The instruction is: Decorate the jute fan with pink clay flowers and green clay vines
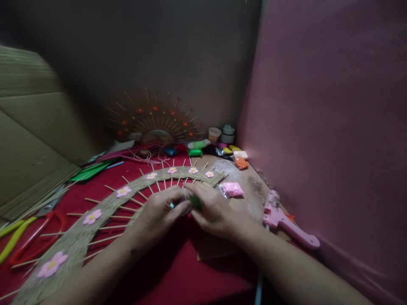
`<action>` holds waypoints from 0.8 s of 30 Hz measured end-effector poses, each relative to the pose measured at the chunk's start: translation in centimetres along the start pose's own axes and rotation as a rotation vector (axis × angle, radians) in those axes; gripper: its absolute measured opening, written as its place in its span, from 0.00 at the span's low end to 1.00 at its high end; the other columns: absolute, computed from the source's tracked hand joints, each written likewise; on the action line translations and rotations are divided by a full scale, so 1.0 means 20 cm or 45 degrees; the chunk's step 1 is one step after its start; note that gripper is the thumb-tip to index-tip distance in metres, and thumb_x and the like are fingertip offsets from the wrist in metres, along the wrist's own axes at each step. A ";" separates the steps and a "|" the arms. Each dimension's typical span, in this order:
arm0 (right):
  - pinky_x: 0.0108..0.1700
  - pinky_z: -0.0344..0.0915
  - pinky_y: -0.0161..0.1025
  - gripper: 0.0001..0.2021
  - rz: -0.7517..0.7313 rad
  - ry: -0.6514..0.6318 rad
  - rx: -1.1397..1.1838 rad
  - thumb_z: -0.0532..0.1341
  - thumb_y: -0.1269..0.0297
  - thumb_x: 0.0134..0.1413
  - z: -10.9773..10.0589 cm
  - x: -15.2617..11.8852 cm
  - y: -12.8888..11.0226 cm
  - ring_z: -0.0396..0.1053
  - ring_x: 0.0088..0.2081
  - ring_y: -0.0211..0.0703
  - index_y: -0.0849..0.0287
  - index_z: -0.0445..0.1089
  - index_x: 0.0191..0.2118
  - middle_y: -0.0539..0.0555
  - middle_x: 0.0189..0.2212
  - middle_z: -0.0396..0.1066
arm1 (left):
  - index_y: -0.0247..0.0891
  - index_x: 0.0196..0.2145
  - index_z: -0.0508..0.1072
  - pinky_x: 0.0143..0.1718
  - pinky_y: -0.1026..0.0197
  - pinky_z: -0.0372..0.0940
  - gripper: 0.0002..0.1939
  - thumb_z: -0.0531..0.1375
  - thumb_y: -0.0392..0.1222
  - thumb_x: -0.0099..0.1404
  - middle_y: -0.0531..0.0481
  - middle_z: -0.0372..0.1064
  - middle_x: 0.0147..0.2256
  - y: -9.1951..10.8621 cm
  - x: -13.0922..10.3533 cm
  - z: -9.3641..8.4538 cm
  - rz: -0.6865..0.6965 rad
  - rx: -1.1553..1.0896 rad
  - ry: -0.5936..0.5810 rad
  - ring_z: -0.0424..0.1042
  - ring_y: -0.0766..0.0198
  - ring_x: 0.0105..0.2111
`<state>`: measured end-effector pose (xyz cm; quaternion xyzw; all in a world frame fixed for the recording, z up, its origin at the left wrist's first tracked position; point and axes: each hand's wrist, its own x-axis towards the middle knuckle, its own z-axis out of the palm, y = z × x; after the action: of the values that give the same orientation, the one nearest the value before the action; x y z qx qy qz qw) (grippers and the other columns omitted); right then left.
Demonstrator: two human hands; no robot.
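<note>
At far left, yellow handles (14,241) lie near a woven arch (108,203) (dotted with pink flowers, sticks fanning from both edges) on red cloth (159,271). The left hand (165,209) has its fingers closed on the clear side of a small clear-and-green packet (196,203), held just inside the arch; the right hand's (211,207) fingers curl round its green side. Rightward lie a pink packet (233,189), then a pink glue gun (280,220).

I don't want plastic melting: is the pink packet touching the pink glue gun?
Apart. The head view shows a stretch of brown board between the pink packet and the pink glue gun.
</note>
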<state>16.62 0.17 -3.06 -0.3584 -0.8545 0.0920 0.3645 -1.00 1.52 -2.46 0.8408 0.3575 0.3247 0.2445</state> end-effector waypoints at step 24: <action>0.55 0.61 0.51 0.30 0.046 0.079 0.052 0.54 0.75 0.50 0.03 0.00 0.05 0.61 0.56 0.50 0.63 0.52 0.61 0.64 0.53 0.64 | 0.41 0.39 0.76 0.40 0.62 0.64 0.09 0.58 0.42 0.62 0.50 0.73 0.37 0.01 0.00 -0.01 -0.058 -0.052 0.126 0.71 0.62 0.37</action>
<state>16.70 0.92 -3.83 -0.3691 -0.8341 0.1047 0.3963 -1.00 1.41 -2.14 0.8102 0.3816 0.3674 0.2509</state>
